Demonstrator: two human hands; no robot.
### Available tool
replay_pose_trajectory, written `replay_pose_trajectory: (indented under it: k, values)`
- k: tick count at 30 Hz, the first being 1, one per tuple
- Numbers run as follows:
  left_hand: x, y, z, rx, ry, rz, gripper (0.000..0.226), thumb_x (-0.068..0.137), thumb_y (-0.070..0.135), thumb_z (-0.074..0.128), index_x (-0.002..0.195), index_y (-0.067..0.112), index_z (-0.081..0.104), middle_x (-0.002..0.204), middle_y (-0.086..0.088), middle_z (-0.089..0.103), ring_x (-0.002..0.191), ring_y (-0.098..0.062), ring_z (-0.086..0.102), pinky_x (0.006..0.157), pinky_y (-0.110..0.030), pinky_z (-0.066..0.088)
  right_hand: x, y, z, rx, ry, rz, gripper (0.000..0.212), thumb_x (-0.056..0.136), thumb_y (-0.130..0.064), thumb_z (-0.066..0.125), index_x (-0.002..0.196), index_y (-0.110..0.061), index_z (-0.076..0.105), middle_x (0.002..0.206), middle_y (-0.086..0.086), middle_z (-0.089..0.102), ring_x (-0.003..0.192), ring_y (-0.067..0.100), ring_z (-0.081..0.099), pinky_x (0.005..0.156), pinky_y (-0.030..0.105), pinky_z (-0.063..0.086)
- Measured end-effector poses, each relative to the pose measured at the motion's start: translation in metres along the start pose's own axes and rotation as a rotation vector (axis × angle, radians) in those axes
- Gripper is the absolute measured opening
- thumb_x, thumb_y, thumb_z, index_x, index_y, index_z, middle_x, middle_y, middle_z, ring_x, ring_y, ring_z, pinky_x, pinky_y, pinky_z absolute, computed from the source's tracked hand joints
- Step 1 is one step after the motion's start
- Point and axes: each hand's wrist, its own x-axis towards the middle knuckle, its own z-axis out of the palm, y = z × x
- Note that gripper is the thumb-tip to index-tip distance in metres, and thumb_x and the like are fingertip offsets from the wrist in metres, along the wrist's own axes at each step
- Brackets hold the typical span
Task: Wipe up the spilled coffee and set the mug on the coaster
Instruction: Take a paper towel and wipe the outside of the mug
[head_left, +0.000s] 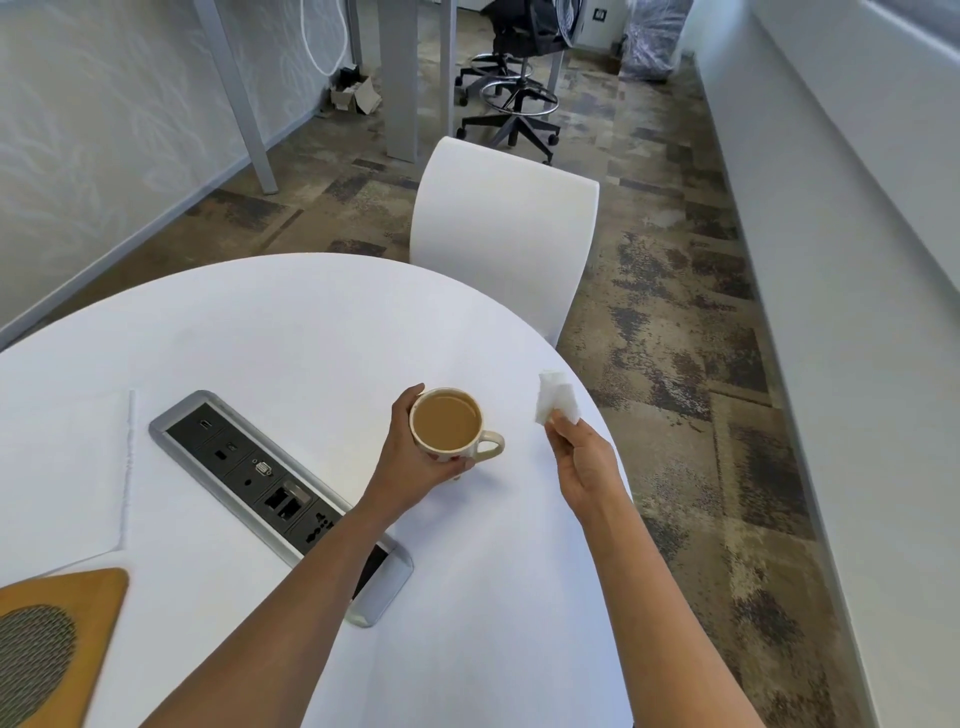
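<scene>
White round desk (291, 322) in an office, socket panel (280, 499) sunk into it. Left hand (410, 457) is wrapped around the mug (451, 427) (full of milky coffee, handle pointing right) near the middle of the desk. Right hand (584, 457) pinches a crumpled white tissue (557, 399) just right of the mug, by the desk's edge. Wooden coaster (57, 639) sits well apart at bottom left.

Bare forearms, left grip (410, 457), right grip (582, 460), sleeveless, ringless
</scene>
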Motion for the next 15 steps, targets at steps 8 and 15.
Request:
replay_pose_trajectory:
  k: [8, 15]
  values:
    - [-0.006, 0.008, -0.005, 0.058, 0.022, 0.030, 0.095, 0.062, 0.005, 0.084, 0.136, 0.020, 0.026, 0.137, -0.004, 0.039, 0.123, -0.014, 0.039, 0.084, -0.001, 0.037, -0.019, -0.010, -0.007, -0.046, 0.016, -0.119, 0.032, 0.096, -0.001, 0.045, 0.127, -0.009, 0.046, 0.110, 0.004, 0.059, 0.098, 0.021, 0.059, 0.079, 0.025, 0.054]
    - [-0.023, 0.020, -0.010, 0.125, 0.057, 0.046, 0.078, 0.073, 0.007, 0.075, 0.136, 0.017, 0.029, 0.141, 0.001, 0.036, 0.130, -0.017, 0.036, 0.104, -0.032, 0.032, -0.049, -0.017, -0.011, -0.075, 0.086, -0.108, 0.034, 0.092, 0.013, 0.041, 0.123, 0.004, 0.053, 0.097, 0.005, 0.059, 0.078, 0.011, 0.055, 0.062, 0.010, 0.053]
